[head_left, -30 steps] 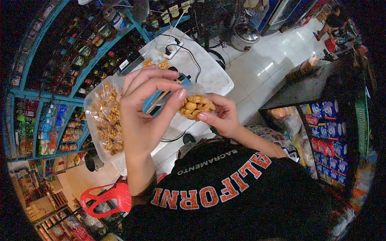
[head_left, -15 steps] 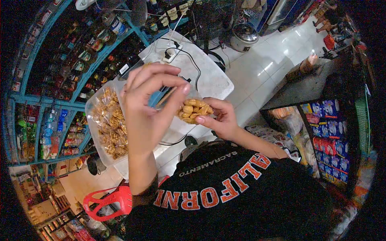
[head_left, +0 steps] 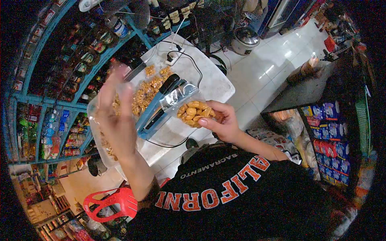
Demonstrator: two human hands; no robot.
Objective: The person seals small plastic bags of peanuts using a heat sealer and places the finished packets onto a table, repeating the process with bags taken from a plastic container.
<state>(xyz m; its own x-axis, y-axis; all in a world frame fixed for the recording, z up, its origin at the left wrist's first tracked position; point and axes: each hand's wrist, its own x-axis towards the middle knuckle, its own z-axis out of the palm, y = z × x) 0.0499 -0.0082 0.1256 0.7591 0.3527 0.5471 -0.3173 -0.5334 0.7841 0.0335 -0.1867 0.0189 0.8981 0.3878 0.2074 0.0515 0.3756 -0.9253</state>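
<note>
While facing a sealer (head_left: 152, 113), cord (head_left: 200, 73) and packets (head_left: 147, 94) across the desk (head_left: 217, 78), with part of the tub (head_left: 95, 134) hidden behind the blurred left hand (head_left: 116, 100), cannot make out whether spread or curled, but grips the nut bag (head_left: 194, 113) between the fingers of the right hand (head_left: 224, 121), clear end overlapping the sealer.

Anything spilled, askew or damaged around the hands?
Nothing stands out. The bag of nuts in the right hand shows no visible tear or spill, and the blue device sits on the white table. The left hand is too blurred to judge.
</note>
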